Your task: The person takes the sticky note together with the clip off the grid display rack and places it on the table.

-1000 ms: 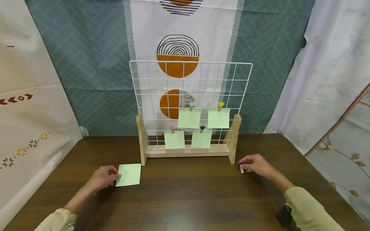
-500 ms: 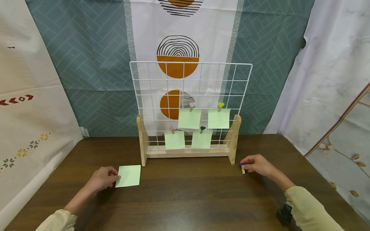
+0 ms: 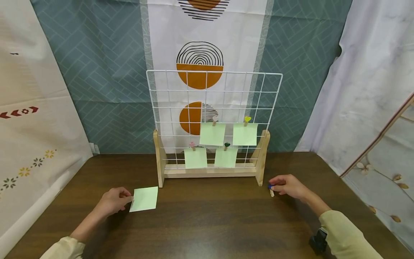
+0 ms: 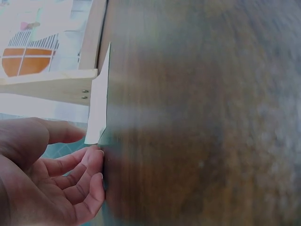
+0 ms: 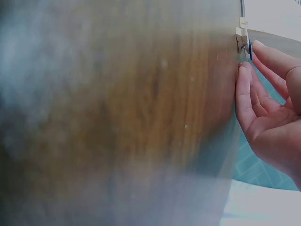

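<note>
In the head view, a pale green square of paper (image 3: 144, 199) lies on the dark wooden table, left of the rack's left foot. My left hand (image 3: 112, 203) pinches its left edge; the left wrist view has the paper edge (image 4: 98, 110) between thumb and fingers. Over on the right, my right hand (image 3: 289, 186) holds a small wooden clothespin (image 3: 271, 193) with a blue top between thumb and fingers, low at the table. Its pale wooden legs (image 5: 241, 37) stick out beyond the fingertips in the right wrist view.
A white wire grid rack (image 3: 214, 73) on a wooden stand (image 3: 210, 173) stands at the back middle. Several green papers (image 3: 212, 134) hang on its lower part, each under a heart-topped clothespin (image 3: 247, 120). Curtains (image 3: 106, 72) enclose the back and sides.
Both hands keep their hold on the paper and the clothespin, almost in place. The whole scene sits slightly lower in the head view.
</note>
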A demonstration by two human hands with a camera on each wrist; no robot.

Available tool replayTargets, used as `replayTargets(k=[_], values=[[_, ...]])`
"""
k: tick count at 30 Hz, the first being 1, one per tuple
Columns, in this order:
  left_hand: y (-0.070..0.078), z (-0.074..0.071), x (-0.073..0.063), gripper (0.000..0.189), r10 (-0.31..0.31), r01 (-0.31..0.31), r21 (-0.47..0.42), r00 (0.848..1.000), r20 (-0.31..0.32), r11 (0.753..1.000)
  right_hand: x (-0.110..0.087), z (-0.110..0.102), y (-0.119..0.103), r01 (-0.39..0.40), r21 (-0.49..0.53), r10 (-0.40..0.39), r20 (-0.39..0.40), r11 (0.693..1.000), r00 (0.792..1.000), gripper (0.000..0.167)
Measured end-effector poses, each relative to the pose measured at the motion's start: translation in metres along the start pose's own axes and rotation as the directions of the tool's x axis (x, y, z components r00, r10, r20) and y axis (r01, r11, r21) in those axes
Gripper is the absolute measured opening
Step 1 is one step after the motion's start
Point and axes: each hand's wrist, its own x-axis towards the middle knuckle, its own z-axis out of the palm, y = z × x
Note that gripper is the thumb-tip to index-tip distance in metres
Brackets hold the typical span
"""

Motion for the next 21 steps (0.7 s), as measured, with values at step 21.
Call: replayTargets(k=[21], values=[[0.011, -0.002, -0.005, 0.028, 0.039, -0.045, -0.054, 0.993, -0.109, 0.998, 0.004, 0.001, -0.022, 0.053, 0.001, -0.052, -0.184, 0.999, 0.981, 0.043]])
